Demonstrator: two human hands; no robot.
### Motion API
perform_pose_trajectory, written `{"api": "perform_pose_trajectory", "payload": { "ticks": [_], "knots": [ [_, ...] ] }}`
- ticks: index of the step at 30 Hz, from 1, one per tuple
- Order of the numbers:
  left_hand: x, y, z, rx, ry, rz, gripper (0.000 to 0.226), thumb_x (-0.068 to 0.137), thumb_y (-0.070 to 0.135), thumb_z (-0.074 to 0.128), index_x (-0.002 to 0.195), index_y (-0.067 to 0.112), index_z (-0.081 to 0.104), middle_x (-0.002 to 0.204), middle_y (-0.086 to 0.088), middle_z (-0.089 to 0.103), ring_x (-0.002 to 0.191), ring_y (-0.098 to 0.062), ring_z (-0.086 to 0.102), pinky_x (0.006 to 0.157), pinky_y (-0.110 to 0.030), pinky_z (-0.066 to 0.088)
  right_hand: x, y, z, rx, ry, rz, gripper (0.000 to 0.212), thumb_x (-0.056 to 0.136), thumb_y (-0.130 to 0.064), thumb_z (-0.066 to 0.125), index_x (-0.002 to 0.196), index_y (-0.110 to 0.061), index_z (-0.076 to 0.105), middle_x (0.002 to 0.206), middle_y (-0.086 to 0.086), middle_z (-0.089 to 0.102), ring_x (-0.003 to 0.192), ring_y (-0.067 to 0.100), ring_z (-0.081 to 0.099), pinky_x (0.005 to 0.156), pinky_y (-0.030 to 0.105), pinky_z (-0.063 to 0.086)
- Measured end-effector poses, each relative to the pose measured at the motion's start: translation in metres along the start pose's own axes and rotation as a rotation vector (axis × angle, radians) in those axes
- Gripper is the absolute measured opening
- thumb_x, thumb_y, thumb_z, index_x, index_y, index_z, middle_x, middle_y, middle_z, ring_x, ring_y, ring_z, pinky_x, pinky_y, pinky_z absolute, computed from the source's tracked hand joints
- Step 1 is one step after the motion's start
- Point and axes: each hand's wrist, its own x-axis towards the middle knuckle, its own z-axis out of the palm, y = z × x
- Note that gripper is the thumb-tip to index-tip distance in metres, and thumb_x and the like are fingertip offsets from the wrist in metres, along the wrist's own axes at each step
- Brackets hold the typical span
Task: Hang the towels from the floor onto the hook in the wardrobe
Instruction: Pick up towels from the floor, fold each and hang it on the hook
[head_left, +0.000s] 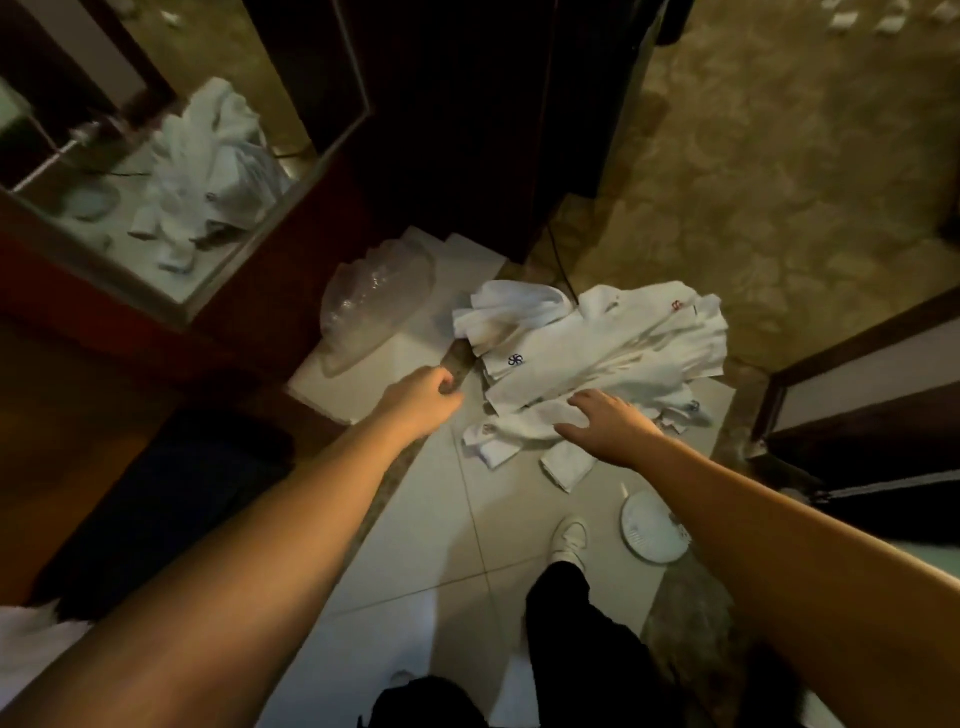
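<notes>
I am seeing both forearms running out of the bottom edge. My right hand (608, 423) is covering part of the towels (597, 353), and the lower layers of the pile are lying hidden under the top ones. The fingers of my left hand (423, 397) are curling under, so I cannot tell whether they are holding anything. The wardrobe (457, 119) interior is sitting too dark to read. The mirror (156, 171) reflection is looking blurred.
</notes>
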Motion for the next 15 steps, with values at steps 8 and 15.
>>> {"api": "perform_pose_trajectory", "payload": {
  "ticks": [8, 15],
  "knots": [
    [0.124, 0.06, 0.06, -0.073, -0.142, -0.041, 0.027, 0.097, 0.035, 0.054, 0.117, 0.018, 0.063, 0.12, -0.007, 0.065, 0.099, -0.024, 0.059, 0.077, -0.03, 0.039, 0.101, 0.112, 0.0, 0.099, -0.126, 0.14, 0.067, 0.097, -0.057, 0.051, 0.151, -0.017, 0.043, 0.158, 0.004, 0.04, 0.144, 0.024, 0.037, 0.116, 0.039, 0.033],
    [0.272, 0.055, 0.119, -0.179, -0.161, -0.084, 0.014, 0.095, 0.031, 0.056, 0.092, 0.019, 0.062, 0.088, 0.0, 0.062, 0.068, -0.004, 0.053, 0.047, -0.015, 0.035, 0.229, 0.178, 0.046, 0.262, -0.127, 0.265, 0.064, 0.097, -0.055, 0.054, 0.148, -0.019, 0.046, 0.157, 0.004, 0.04, 0.141, 0.024, 0.041, 0.11, 0.037, 0.036]
  ]
}}
